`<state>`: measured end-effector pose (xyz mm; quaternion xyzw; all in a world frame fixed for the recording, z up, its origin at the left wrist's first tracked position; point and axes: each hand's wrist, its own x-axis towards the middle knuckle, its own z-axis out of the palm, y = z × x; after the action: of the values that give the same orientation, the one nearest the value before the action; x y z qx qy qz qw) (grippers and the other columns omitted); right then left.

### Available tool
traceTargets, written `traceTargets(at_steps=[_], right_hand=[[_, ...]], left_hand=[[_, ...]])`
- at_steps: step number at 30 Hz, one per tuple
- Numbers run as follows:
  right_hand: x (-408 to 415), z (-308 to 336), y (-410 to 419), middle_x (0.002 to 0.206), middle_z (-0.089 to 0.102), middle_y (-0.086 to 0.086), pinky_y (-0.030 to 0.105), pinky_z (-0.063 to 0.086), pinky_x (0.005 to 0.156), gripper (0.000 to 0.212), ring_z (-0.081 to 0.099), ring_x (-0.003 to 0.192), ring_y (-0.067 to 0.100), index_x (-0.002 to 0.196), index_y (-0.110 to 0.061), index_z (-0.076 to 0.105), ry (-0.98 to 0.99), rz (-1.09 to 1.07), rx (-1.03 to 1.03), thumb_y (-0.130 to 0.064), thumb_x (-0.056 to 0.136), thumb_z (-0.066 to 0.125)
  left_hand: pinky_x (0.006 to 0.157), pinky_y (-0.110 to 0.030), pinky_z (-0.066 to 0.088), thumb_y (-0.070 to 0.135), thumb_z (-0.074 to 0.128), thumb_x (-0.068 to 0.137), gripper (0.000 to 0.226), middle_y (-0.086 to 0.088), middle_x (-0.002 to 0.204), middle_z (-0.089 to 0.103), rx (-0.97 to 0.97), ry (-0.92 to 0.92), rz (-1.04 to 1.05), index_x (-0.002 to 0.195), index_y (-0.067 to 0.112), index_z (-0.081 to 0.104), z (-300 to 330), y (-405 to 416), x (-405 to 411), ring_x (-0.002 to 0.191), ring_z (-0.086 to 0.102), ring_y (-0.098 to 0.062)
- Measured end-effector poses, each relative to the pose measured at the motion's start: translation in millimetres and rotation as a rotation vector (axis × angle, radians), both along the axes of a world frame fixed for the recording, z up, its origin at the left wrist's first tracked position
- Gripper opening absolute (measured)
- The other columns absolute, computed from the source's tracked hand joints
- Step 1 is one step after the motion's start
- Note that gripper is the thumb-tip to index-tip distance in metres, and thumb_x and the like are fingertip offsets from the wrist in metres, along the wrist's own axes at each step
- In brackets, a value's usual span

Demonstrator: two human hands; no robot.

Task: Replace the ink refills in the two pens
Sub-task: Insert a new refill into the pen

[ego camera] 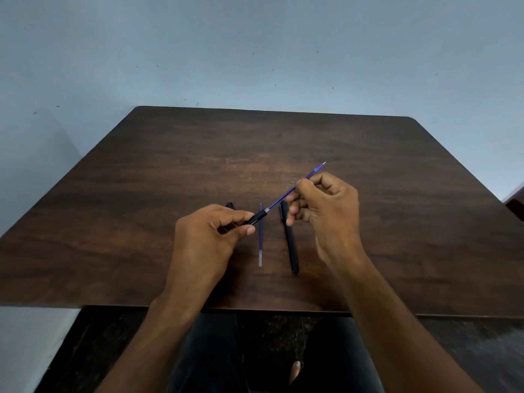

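My left hand [209,236] grips a black pen barrel [256,218] whose open end points up and to the right. My right hand [326,205] pinches a blue ink refill [283,195] that runs from the barrel's mouth up to its tip at the far right. A second blue refill [260,239] lies flat on the table between my hands, tip pointing away. A whole black capped pen [290,242] lies to the right of it, partly under my right hand. A small black part [229,205] peeks out behind my left hand.
The dark wooden table [170,171] stands against a pale blue wall. Its near edge runs just below my wrists, with my legs in dark trousers under it.
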<state>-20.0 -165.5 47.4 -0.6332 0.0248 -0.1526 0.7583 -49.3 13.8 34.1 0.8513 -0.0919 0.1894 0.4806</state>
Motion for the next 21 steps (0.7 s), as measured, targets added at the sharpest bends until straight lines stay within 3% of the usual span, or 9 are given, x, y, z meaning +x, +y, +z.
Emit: traceTargets(at_steps=[4,13,17,21], right_hand=[[-1.9,-4.7,4.5,0.07,0.072,0.016,0.035,0.053,0.048,0.017,0.06,0.049,0.02,0.071,-0.008,0.067,0.025,0.066,-0.028,-0.003,0.087,0.062],[-6.9,-15.6,21.6,0.068,0.071,0.015,0.032,0.051,0.045,0.017,0.058,0.047,0.02,0.065,-0.015,0.068,0.045,0.147,-0.041,-0.011,0.081,0.066],[-8.8,-18.8,19.0,0.072,0.073,0.014,0.032,0.052,0.049,0.013,0.06,0.051,0.019,0.075,-0.008,0.071,0.091,0.188,-0.081,-0.014,0.086,0.069],[-6.2,-13.9,13.0,0.07,0.071,0.011,0.039,0.052,0.056,0.015,0.059,0.05,0.019,0.083,-0.006,0.071,0.124,0.186,0.011,-0.02,0.085,0.077]], left_hand=[[0.073,-0.002,0.044,0.017,0.085,0.071,0.047,0.029,0.081,0.069,0.03,-0.015,0.005,0.084,0.057,0.066,1.8,-1.1,1.7,0.082,0.065,0.006],[0.073,0.0,0.041,0.014,0.085,0.072,0.038,0.026,0.083,0.068,0.047,-0.062,0.01,0.093,0.042,0.072,0.7,0.7,4.7,0.084,0.065,0.008],[0.074,-0.001,0.043,0.012,0.084,0.072,0.037,0.026,0.081,0.066,0.062,-0.073,0.011,0.094,0.04,0.072,2.2,3.1,5.2,0.086,0.064,0.007],[0.073,-0.002,0.044,0.013,0.084,0.072,0.034,0.026,0.081,0.066,0.049,-0.046,0.026,0.094,0.036,0.074,2.1,5.0,5.9,0.084,0.063,0.01]])
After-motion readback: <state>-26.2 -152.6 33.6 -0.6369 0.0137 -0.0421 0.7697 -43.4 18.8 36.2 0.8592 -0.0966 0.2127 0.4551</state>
